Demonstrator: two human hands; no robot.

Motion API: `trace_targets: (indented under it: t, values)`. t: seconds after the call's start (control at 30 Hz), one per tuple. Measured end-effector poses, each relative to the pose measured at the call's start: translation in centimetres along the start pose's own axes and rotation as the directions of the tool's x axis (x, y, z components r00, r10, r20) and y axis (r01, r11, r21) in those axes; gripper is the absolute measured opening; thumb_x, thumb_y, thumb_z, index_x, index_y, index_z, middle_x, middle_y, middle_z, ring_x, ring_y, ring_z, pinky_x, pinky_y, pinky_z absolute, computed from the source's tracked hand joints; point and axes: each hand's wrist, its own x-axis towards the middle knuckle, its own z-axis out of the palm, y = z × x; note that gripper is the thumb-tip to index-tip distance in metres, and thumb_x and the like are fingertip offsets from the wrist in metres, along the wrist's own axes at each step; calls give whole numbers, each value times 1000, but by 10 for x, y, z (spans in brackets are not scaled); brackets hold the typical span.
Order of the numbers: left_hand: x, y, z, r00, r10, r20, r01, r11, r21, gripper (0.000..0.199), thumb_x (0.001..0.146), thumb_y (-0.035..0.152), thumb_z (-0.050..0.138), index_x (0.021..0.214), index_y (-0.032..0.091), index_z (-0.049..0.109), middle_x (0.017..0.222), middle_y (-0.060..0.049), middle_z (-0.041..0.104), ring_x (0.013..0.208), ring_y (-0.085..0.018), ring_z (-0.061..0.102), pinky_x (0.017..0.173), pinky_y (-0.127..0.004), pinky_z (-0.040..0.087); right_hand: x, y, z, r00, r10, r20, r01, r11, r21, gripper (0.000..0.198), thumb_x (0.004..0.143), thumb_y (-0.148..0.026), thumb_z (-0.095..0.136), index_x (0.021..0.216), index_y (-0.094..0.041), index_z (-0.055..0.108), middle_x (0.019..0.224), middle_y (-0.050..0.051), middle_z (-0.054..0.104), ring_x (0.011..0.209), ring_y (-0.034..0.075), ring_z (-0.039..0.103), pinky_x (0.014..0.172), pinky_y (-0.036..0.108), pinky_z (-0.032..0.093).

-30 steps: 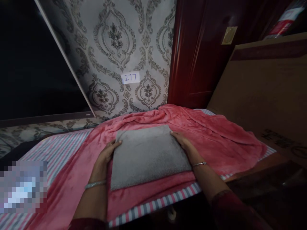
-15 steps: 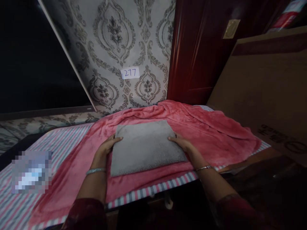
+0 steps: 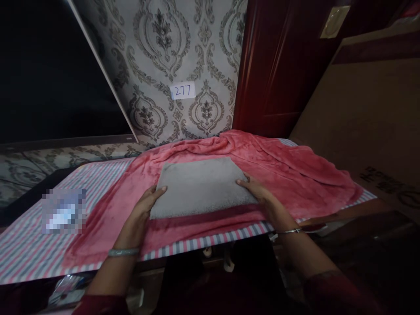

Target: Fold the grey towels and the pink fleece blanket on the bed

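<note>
A flat, rectangular grey plush cloth (image 3: 203, 186) lies over the pink blanket (image 3: 295, 183), with a dark shadow along its near edge. My left hand (image 3: 149, 199) is closed on its left edge, thumb on top and fingers partly hidden behind the edge. On the opposite side, my right hand (image 3: 254, 186) grips the right edge in the same way, its thumb on the upper face. Whether the cloth rests fully on the blanket or is slightly raised, I cannot tell.
The blanket covers part of a table with a striped cloth (image 3: 101, 175). A blurred-out object (image 3: 64, 212) sits at left. Behind stand a dark screen (image 3: 59, 78) and a patterned wall with a "277" label (image 3: 183, 90). A large cardboard box (image 3: 367, 109) stands at right.
My view has shifted, so the wall and table appear higher and slightly further right. Both hands still hold the grey plush cloth by its sides; the right hand sits slightly farther up its edge.
</note>
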Motion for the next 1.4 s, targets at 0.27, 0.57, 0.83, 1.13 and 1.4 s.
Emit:
trace_targets:
  t: [0.27,0.57,0.83,1.13,1.4]
  values:
    - [-20,-20,4,994,29,101,-24,998,-50,65,55,42,91,109,14,69,101,-14,76,97,-30,71,75,-32,58,-16,21,-5,1000,14,-9,-15,997,-80,75,72,-45,70,140,-17,53,129,11,68,111,28,66,95,42,55]
    - [-44,-22,19,971,201,-128,-189,977,98,52,73,31,77,120,16,64,122,-13,71,112,-29,67,95,-36,56,-25,23,2,981,-96,-168,45,958,-285,68,82,-45,62,143,-18,53,138,11,62,124,29,59,107,44,47]
    - [-36,-29,18,945,309,-105,-277,930,242,45,76,28,71,120,15,65,129,-15,66,126,-31,59,114,-44,41,-26,35,6,960,-216,-181,132,911,-390,73,80,-44,61,146,-15,50,143,13,58,131,29,54,115,45,39]
    - [-32,-26,-11,990,132,-58,-114,962,247,67,71,40,80,131,18,61,118,-14,73,107,-32,69,84,-35,58,-25,26,-20,935,-225,-276,36,831,-555,78,83,-43,61,153,-13,42,122,17,68,108,35,66,99,51,48]
    - [19,37,24,866,500,15,-367,614,699,54,82,26,67,134,15,61,142,-15,61,137,-30,52,117,-38,37,48,-47,43,916,-401,20,213,444,-870,59,92,-29,52,149,-13,49,148,16,53,139,31,45,117,43,33]
